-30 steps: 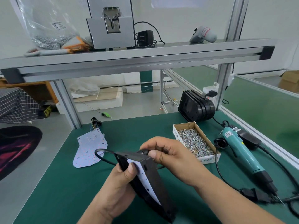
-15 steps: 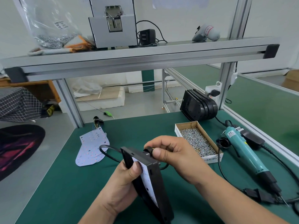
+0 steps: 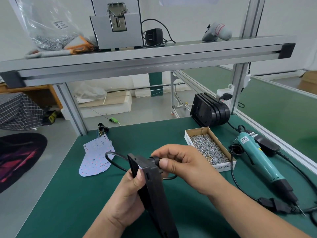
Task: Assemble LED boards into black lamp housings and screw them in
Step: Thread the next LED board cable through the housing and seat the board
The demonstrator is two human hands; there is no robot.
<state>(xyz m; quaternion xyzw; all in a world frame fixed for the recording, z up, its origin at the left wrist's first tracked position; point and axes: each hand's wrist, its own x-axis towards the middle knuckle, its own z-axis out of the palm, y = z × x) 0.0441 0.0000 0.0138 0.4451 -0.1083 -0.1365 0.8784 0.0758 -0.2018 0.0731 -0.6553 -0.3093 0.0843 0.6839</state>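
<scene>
Head view: the black lamp housing (image 3: 154,189) is held edge-on above the green bench (image 3: 68,203), near the person's chest, its upper end tipped away from them. A sliver of white LED board (image 3: 139,169) shows inside it, so the board seems to be already laid in. The left hand (image 3: 127,194) grips the housing from below, thumb pressed on the rim and fingers wrapped behind. The right hand (image 3: 181,162) pinches the round black plug (image 3: 155,159) at the housing's top edge between thumb and forefinger, and its cable (image 3: 113,160) loops out to the left. This looks like the wiring step, so the screwing is probably yet to come. The electric screwdriver (image 3: 262,162) lies on the bench to the right, just beside the box of screws (image 3: 209,148). Loose boards (image 3: 97,158) and a stack of spare housings (image 3: 209,110) wait farther back.
</scene>
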